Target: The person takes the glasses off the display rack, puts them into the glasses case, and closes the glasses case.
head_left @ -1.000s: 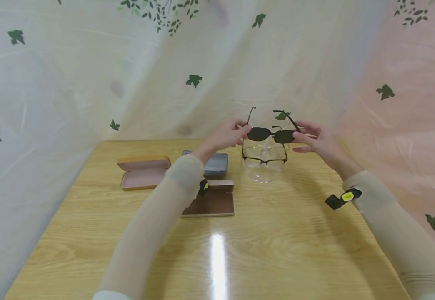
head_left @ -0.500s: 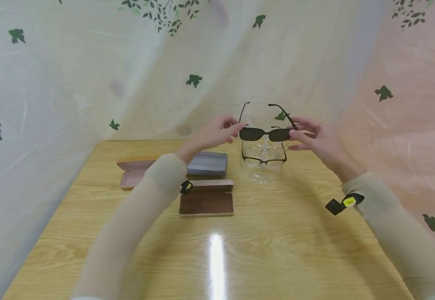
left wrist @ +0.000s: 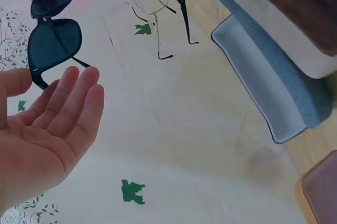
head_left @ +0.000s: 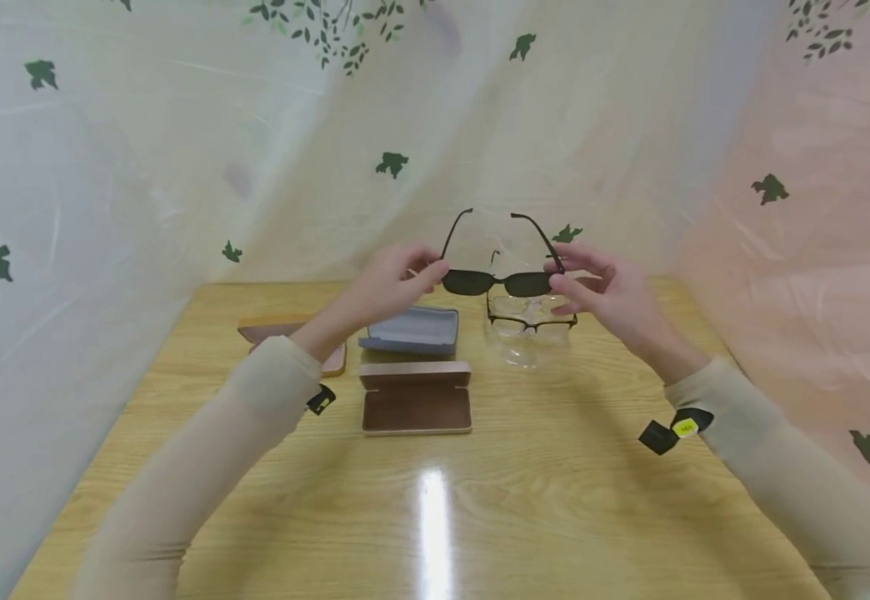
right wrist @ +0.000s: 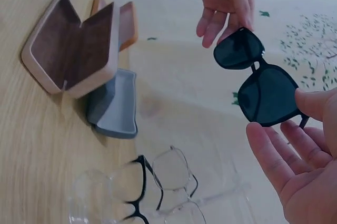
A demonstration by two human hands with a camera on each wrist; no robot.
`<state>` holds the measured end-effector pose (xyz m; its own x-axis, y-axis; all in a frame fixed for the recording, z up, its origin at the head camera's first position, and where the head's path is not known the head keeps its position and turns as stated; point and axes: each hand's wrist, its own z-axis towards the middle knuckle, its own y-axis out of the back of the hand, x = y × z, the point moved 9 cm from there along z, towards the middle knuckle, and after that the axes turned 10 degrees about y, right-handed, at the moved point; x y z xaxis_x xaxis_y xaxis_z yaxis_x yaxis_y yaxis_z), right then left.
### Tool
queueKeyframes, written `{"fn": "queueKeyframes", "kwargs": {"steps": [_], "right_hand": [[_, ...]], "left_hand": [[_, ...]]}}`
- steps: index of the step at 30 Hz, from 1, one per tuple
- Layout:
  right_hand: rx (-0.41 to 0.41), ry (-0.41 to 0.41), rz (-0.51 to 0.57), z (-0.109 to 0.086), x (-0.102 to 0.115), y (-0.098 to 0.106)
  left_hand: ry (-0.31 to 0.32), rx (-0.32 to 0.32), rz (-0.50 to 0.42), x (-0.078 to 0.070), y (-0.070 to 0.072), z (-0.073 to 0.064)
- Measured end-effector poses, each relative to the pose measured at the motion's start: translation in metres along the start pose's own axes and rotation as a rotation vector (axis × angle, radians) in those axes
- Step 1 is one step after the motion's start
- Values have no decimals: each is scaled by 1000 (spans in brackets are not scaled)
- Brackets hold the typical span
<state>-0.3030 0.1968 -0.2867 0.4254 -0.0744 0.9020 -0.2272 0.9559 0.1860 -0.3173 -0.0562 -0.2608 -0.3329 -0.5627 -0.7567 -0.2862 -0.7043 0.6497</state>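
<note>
A pair of black sunglasses [head_left: 468,282] is held up above the table with both temples unfolded toward the back. My left hand [head_left: 397,283] pinches the left end of the frame between thumb and fingers. At the other end, my right hand [head_left: 606,292] pinches the hinge area. In the left wrist view, the dark lens [left wrist: 55,44] shows beside my thumb, the other fingers extended. Just behind the right hand, black-rimmed eyeglasses [right wrist: 142,182] and thin wire-rimmed eyeglasses [right wrist: 155,186] sit on a clear display stand [head_left: 519,358].
An open case with brown lining [head_left: 416,410] lies at the table's middle. Behind it stands an open blue-grey case [head_left: 414,327]. An orange case with pink lining [head_left: 337,360] is partly hidden by my left arm. A leaf-patterned cloth [head_left: 315,167] hangs behind the wooden table [head_left: 555,500].
Both hands have carried the sunglasses leftward and slightly down, away from the display stand. My left forearm now covers part of the orange case and uncovers the blue-grey and brown-lined ones.
</note>
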Motion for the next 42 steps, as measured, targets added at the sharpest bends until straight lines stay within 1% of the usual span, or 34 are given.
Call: {"fn": "queueKeyframes", "kwargs": {"steps": [2, 4, 7, 10, 13, 15, 17, 19, 21, 23, 27, 32, 37, 42], "right_hand": [[5, 14, 35, -2, 2, -7], [14, 22, 63, -3, 3, -14], [31, 29, 59, -6, 4, -24], [45, 34, 44, -11, 3, -34], [56, 37, 44, -16, 1, -43], [58, 36, 41, -20, -1, -47], [64, 32, 44, -22, -4, -51], [74, 27, 50, -24, -6, -56], [87, 17, 56, -25, -9, -60], [100, 11, 54, -26, -11, -64], [133, -20, 43, -27, -16, -71], [155, -66, 69, -28, -22, -78], [152, -73, 60, -28, -24, -80], [130, -77, 47, -28, -22, -80]], "left_hand": [[-5, 0, -7, 2, 4, -10], [-24, 3, -22, 4, 7, -19], [-47, 3, -44, 8, 11, -34], [-45, -10, -62, 14, 13, -47], [-8, -21, -103, 25, 11, -58], [6, -23, -158, 31, 7, -63], [22, -9, -234, 38, 3, -68], [26, 2, -286, 46, -1, -72], [33, 21, -329, 53, -4, -77], [42, 29, -338, 60, -7, -81], [50, 35, -348, 69, -10, -87], [49, 15, -335, 75, -10, -90], [69, 18, -322, 77, -11, -90], [80, 28, -326, 78, -13, -89]]}}
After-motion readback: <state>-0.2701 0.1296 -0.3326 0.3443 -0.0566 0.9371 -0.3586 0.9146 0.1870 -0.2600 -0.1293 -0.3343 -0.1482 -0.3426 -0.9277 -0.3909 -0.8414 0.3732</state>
